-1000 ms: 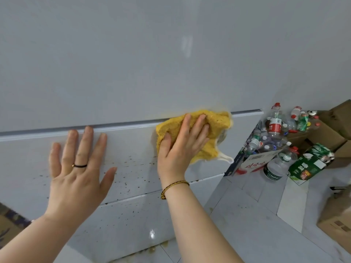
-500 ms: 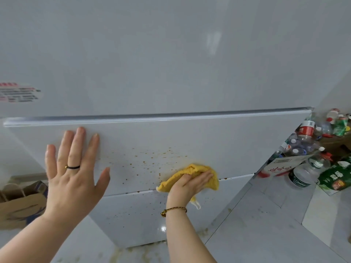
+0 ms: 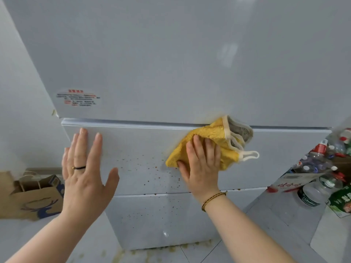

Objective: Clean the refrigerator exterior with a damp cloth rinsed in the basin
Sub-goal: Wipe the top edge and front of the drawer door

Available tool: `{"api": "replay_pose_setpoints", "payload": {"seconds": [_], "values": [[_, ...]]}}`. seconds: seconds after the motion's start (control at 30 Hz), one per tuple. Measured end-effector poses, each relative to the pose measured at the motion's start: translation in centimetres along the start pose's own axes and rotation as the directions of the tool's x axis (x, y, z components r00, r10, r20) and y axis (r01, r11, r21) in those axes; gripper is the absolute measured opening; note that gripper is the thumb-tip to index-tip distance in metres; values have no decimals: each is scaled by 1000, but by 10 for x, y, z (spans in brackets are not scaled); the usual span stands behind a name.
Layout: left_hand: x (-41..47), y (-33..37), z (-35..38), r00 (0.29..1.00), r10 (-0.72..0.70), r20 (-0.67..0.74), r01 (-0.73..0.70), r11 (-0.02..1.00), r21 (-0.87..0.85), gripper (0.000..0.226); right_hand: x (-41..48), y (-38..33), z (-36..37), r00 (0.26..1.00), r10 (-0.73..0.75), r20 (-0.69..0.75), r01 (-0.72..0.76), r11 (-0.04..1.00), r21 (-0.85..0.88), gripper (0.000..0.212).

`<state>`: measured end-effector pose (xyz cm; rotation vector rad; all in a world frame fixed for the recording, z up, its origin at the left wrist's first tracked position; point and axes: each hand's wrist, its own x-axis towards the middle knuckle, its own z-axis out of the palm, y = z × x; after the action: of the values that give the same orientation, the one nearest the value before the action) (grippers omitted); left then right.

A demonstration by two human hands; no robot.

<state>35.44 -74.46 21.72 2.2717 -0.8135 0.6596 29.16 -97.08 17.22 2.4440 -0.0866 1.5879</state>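
Note:
The white refrigerator [image 3: 171, 63] fills the view, with a middle drawer front [image 3: 144, 145] speckled with small brown spots. My right hand [image 3: 201, 164] presses a yellow cloth [image 3: 212, 137] flat against the upper right of that drawer, just under the seam below the top door. A white loop hangs from the cloth's right edge. My left hand [image 3: 83, 168] lies flat and spread on the drawer's left part, wearing a dark ring. The basin is out of view.
A brown paper bag [image 3: 32, 196] stands on the floor at the left. Several plastic bottles [image 3: 322, 160] and cartons [image 3: 340, 202] pile up at the right. Yellowish stains mark the tiled floor [image 3: 171, 251] under the refrigerator.
My right hand has carried the cloth from the drawer's lower edge up and to the right, to the seam under the top door. The left hand stays flat on the drawer.

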Motion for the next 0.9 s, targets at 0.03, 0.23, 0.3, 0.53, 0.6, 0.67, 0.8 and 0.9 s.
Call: {"api": "replay_pose_setpoints", "payload": {"seconds": [0.03, 0.23, 0.3, 0.53, 0.6, 0.67, 0.8, 0.9], "values": [[-1, -2, -3, 997, -72, -39, 71, 997, -19, 67, 2, 7, 2, 995, -94, -22, 93, 995, -37, 59], [3, -2, -6, 904, -425, 43, 421, 873, -245, 95, 37, 47, -1, 872, -484, -77, 470, 871, -143, 56], [5, -1, -7, 892, -442, 90, 447, 841, -305, 96, 39, 45, 1, 913, -388, -125, 367, 916, -163, 62], [6, 1, -10, 885, -450, 124, 463, 816, -346, 102, -21, -5, 30, 983, -175, -62, 170, 983, -69, 62], [7, 0, -11, 879, -457, 140, 475, 808, -347, 104, -49, -12, 36, 967, -253, 27, 254, 965, -70, 59], [5, -1, -13, 874, -460, 154, 484, 802, -349, 105, -75, -12, 39, 923, -364, 127, 373, 926, -57, 58], [5, -7, -17, 889, -427, 166, 457, 810, -367, 101, -77, 12, 37, 775, -592, 220, 610, 792, -17, 57], [3, -8, -17, 895, -415, 162, 445, 815, -372, 101, -44, 32, 24, 660, -713, 237, 724, 688, 51, 56]]}}
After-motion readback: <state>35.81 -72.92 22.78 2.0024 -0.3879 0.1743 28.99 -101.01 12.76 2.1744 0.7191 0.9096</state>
